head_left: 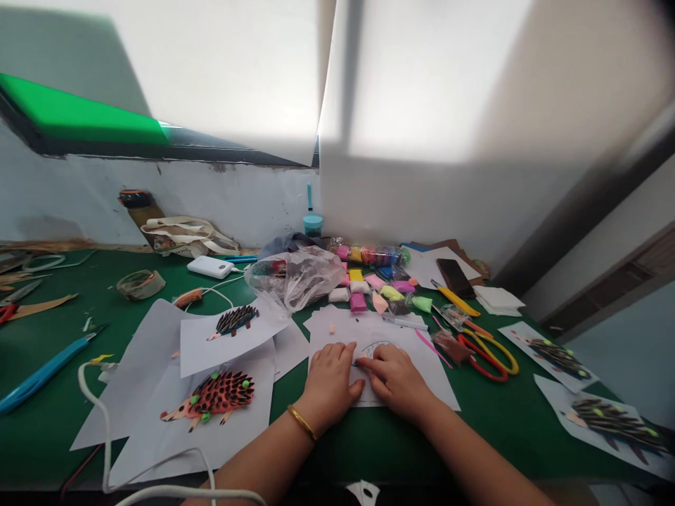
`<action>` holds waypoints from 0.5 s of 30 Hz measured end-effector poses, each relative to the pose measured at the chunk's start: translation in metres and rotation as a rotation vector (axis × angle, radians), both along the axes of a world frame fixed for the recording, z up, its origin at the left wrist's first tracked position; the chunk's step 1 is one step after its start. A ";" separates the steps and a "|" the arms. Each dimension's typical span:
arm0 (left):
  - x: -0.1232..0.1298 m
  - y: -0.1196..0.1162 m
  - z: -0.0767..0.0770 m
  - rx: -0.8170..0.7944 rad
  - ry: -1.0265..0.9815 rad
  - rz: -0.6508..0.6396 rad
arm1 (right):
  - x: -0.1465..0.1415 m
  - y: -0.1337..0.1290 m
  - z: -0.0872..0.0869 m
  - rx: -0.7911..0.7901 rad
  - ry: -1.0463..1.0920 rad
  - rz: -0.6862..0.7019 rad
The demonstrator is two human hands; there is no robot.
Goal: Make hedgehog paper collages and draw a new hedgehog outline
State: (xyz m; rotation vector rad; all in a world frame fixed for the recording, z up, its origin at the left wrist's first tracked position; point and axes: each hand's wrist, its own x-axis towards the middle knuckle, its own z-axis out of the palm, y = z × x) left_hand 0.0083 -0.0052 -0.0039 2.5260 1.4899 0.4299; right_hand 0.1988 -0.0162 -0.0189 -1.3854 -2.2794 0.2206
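Note:
On a sheet of white paper (437, 379) with a curved line drawing (377, 346), both my hands work close together. My left hand (331, 379) lies on the paper, fingers stretched forward and thumb apart. Beside it, the fingers of my right hand (395, 378) are bent inward, the index fingertip at a small dark piece (356, 363) that looks like clay. My right hand covers part of the drawing. A pale small ball (332, 329) and a tiny dark bit sit above my hands on the sheet. A white pen (405, 322) lies at the paper's far edge.
Small packets of coloured clay (391, 293) and a plastic bag (298, 277) lie beyond the paper. Scissors (488, 355) and a phone (454, 277) are right. Hedgehog pictures (221, 400) lie on both sides. A white cable (105, 429) crosses the left front; a blue cutter (47, 372) lies far left.

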 end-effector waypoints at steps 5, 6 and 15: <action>-0.001 0.000 0.002 -0.011 -0.005 -0.003 | 0.005 0.003 -0.003 0.007 0.108 -0.024; -0.001 0.000 0.003 -0.012 -0.007 -0.008 | 0.006 0.003 -0.003 0.012 0.114 -0.019; -0.001 -0.001 0.009 0.006 -0.034 -0.047 | -0.001 -0.003 0.004 0.015 0.015 -0.009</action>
